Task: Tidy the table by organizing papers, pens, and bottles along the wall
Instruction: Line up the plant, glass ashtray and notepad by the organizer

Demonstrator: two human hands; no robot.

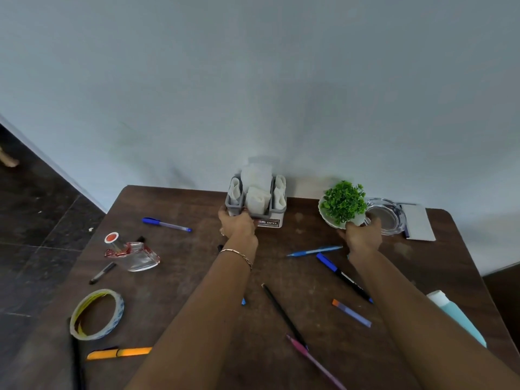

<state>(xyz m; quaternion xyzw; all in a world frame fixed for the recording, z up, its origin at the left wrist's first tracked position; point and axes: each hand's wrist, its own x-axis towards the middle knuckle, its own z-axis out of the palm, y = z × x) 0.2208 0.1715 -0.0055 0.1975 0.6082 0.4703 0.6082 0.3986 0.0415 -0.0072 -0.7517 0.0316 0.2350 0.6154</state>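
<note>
Two grips: left hand [237, 225] clasps napkin caddy [268, 213], right hand [363, 235] clasps half-hidden plant pot [328, 219].

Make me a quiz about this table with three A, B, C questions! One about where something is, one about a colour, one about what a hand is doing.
1. Where is the glass ashtray?
A. just right of the plant pot, by the wall
B. on the floor
C. in someone's lap

2. What colour is the highlighter near the tape roll?
A. green
B. white
C. orange

3. What is the left hand doing?
A. waving in the air
B. gripping the napkin holder
C. pointing upward

Answers: 1 A, it sits beside the pot at the wall. 2 C, its body is bright orange. 3 B, it clasps the holder's corner.
</note>
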